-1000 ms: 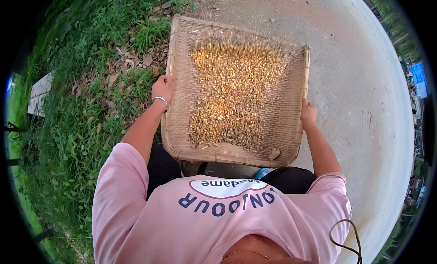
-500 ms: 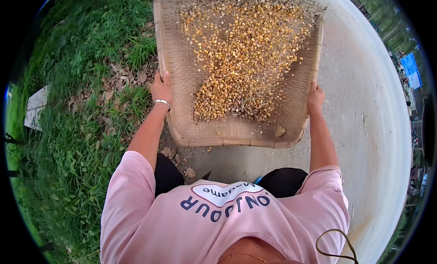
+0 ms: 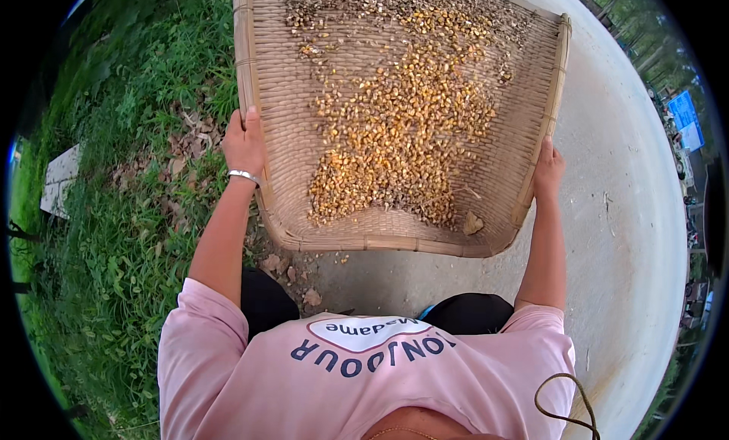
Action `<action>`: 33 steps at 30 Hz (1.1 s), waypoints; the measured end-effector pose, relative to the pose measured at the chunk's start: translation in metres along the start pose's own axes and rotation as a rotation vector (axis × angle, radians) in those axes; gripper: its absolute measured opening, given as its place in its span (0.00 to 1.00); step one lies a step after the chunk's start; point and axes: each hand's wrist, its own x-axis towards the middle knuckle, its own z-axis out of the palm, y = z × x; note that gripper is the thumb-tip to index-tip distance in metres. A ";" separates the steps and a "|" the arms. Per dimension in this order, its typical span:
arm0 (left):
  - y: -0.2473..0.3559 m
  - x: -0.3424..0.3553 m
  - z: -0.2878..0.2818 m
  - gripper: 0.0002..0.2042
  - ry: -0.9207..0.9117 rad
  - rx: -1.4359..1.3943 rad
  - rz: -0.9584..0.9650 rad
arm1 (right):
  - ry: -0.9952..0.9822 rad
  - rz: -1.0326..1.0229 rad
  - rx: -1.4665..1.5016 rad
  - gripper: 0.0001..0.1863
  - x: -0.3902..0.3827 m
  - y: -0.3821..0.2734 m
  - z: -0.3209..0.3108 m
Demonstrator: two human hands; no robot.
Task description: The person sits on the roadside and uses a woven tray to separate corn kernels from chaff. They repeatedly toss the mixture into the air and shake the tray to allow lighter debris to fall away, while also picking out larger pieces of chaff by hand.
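A wide woven bamboo winnowing basket [image 3: 288,189] is held out in front of me, its rounded near rim toward my body. My left hand [image 3: 244,145] grips its left rim, thumb on top, a silver bangle at the wrist. On the opposite side my right hand [image 3: 548,169] is closed round the right rim, its fingers partly hidden underneath. Yellow corn kernels [image 3: 387,151] are spread over the middle of the weave, mixed with darker bits. More dark chaff [image 3: 334,11] lies toward the far end. Near the right front corner sits a dry brown leaf [image 3: 472,223].
Green grass and weeds [image 3: 114,288] grow on the left, with dead leaves [image 3: 190,140] along the edge. A pale concrete road [image 3: 607,235] runs under and to the right of the basket. A whitish slab [image 3: 61,182] lies in the grass. A blue panel [image 3: 685,119] stands far right.
The basket appears larger and closer, having come up in my hands. Both hands have moved farther apart in view. The kernels, spread and scattered before, have shifted nearer and lie more settled on the weave.
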 end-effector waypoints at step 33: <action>-0.051 -0.040 0.020 0.24 -0.181 0.318 -0.202 | -0.130 0.122 -0.252 0.29 -0.026 0.062 0.011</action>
